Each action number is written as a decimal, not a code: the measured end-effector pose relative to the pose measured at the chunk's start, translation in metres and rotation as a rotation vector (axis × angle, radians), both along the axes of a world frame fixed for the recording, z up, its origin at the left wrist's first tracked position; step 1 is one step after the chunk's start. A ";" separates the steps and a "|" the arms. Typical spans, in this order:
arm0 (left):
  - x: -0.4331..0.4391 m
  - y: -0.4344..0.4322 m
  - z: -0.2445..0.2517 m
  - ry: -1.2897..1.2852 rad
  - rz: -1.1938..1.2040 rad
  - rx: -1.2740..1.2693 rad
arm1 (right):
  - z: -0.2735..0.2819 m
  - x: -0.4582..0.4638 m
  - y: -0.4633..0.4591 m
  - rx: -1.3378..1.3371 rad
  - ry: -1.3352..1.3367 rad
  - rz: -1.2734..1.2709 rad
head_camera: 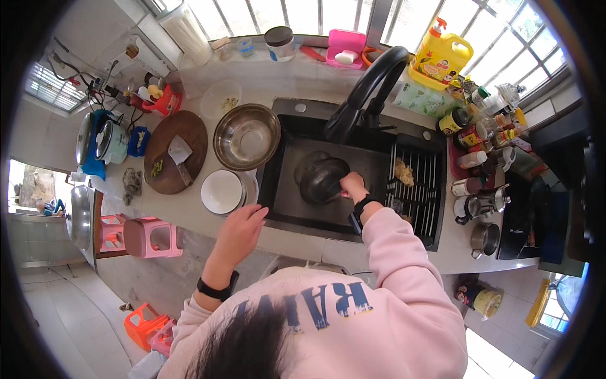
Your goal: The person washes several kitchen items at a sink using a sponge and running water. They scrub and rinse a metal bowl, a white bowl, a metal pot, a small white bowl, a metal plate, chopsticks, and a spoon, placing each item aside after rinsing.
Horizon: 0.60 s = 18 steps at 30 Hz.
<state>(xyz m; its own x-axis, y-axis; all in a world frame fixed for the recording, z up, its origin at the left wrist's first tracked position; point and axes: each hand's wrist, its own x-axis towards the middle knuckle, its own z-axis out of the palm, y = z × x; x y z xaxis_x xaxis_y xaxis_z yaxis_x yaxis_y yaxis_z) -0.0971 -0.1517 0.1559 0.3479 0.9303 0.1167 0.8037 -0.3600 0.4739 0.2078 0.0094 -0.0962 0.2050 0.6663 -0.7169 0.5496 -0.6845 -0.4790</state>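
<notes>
Inside the black sink (303, 222), my right hand (352, 185) grips the edge of a dark, rounded bowl-like vessel (324, 180). The vessel is tilted, and its exact kind is unclear. My left hand (244, 227) hangs over the counter's front edge with nothing in it, its fingers loosely extended. Just beyond those fingers stand stacked white bowls (220, 192). A wide steel basin (247, 137) rests to the left of the sink, partly over its rim. Above the sink arches a black faucet (369, 90); no running water is visible.
A round wooden chopping board (158, 128) with a cleaver (180, 150) and chopped greens lies left. A drying rack (426, 189) with a scouring pad (403, 172) covers the sink's right part. Bottles and jars (473, 135) crowd the right. A yellow detergent jug (440, 59) stands behind.
</notes>
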 end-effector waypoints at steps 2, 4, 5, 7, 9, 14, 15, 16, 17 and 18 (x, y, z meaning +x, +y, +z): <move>0.004 0.006 0.001 -0.011 -0.056 0.002 | 0.017 -0.009 0.007 -0.031 -0.024 0.052; 0.006 0.010 -0.001 -0.015 -0.101 -0.027 | 0.036 -0.022 0.015 -0.059 0.033 0.032; 0.006 0.011 -0.003 -0.024 -0.116 -0.052 | 0.047 -0.029 0.019 -0.088 0.031 0.016; 0.005 0.014 -0.011 -0.051 -0.151 -0.095 | 0.071 -0.038 0.025 -0.098 -0.004 0.155; 0.007 0.018 -0.023 -0.073 -0.173 -0.162 | 0.091 -0.041 0.025 -0.002 -0.015 0.284; 0.037 0.042 -0.072 -0.092 -0.244 -0.242 | 0.120 -0.036 0.018 -0.054 -0.199 0.415; 0.050 0.049 -0.083 -0.082 -0.261 -0.281 | 0.123 -0.032 0.017 -0.099 -0.237 0.394; 0.062 0.055 -0.092 -0.044 -0.266 -0.342 | 0.124 -0.027 0.014 -0.140 -0.222 0.423; 0.075 0.061 -0.100 -0.087 -0.319 -0.410 | 0.126 -0.022 0.013 -0.193 -0.230 0.452; 0.088 0.067 -0.107 -0.101 -0.361 -0.504 | 0.127 -0.015 0.012 -0.241 -0.213 0.519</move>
<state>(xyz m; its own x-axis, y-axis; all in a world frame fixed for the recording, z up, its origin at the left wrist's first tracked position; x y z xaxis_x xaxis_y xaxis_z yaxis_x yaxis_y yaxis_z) -0.0094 -0.0846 0.0485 0.6603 0.7056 -0.2570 0.6157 -0.3127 0.7233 0.1928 0.0209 0.0308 0.0527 0.5420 -0.8388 0.9073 -0.3768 -0.1865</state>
